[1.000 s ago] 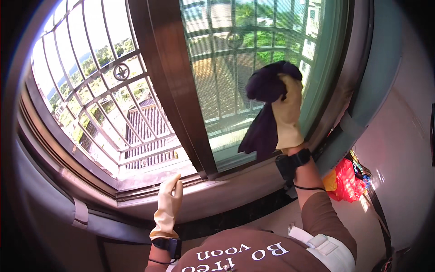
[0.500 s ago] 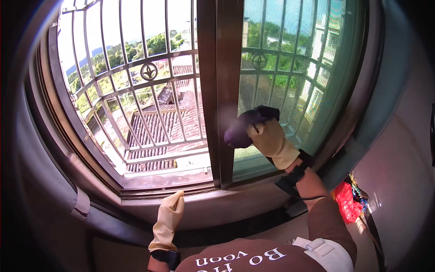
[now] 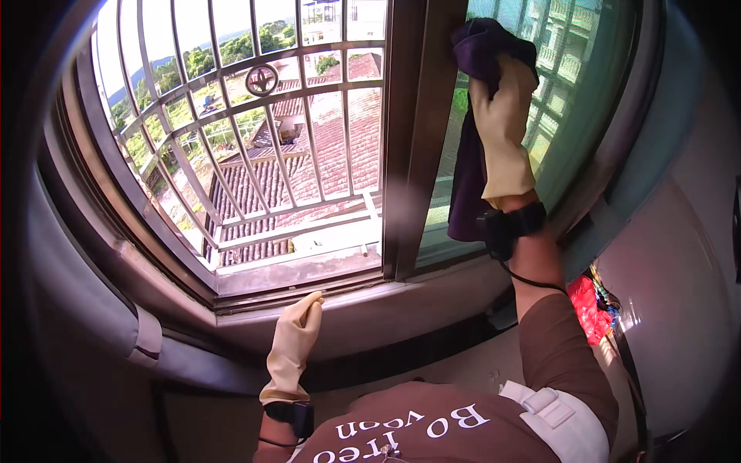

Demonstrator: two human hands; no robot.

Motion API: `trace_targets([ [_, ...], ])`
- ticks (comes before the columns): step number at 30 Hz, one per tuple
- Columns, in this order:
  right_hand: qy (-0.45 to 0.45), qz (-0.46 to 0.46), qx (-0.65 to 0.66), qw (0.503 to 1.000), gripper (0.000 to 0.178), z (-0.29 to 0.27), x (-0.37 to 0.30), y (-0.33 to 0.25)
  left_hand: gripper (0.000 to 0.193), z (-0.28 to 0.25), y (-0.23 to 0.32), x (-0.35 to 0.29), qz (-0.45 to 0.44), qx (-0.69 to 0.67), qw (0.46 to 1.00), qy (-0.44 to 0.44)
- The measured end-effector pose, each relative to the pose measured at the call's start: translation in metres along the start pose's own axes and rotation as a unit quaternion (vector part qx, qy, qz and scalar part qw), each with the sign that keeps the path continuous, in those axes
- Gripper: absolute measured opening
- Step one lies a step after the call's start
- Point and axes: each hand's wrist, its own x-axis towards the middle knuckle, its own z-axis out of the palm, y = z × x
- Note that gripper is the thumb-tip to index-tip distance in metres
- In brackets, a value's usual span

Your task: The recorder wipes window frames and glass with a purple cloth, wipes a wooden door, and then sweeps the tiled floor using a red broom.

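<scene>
Hanging before the greenish pane (image 3: 571, 131), right of the brown upright (image 3: 403, 147), is a purple cloth (image 3: 468, 181).
Right of the upright, the gloved right grip (image 3: 505, 112) is clamped on the cloth's bunched top, probably so fabric pads it. Left of the upright's foot, the left grip (image 3: 295, 339) has fingertips together, seemingly empty, perhaps held clear.

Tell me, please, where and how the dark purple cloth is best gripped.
I would grip the dark purple cloth by its bunched upper end, coming from below with the right hand, as the gathered folds there likely give more to hold, whereas the rest hangs loose, down and to the left.
</scene>
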Motion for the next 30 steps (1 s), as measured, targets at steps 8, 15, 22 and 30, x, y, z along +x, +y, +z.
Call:
trace_targets([
  [8, -0.280, 0.196, 0.175, 0.923, 0.039, -0.073, -0.152, -0.053, 0.025, 0.016, 0.025, 0.062, 0.059, -0.058, 0.996, -0.040],
  [15, -0.153, 0.580, 0.368, 0.711, 0.017, -0.154, -0.168, -0.032, 0.036, 0.068, 0.088, 0.082, 0.051, -0.042, 0.997, 0.037],
  [22, -0.173, 0.621, 0.328, 0.691, 0.020, -0.205, -0.150, -0.002, 0.110, 0.159, 0.136, 0.120, 0.301, 0.108, 0.917, 0.238],
  [30, -0.226, 0.647, 0.280, 0.672, 0.025, -0.257, -0.167, 0.061, 0.119, 0.221, 0.165, 0.131, 0.152, 0.098, 0.934, 0.308],
])
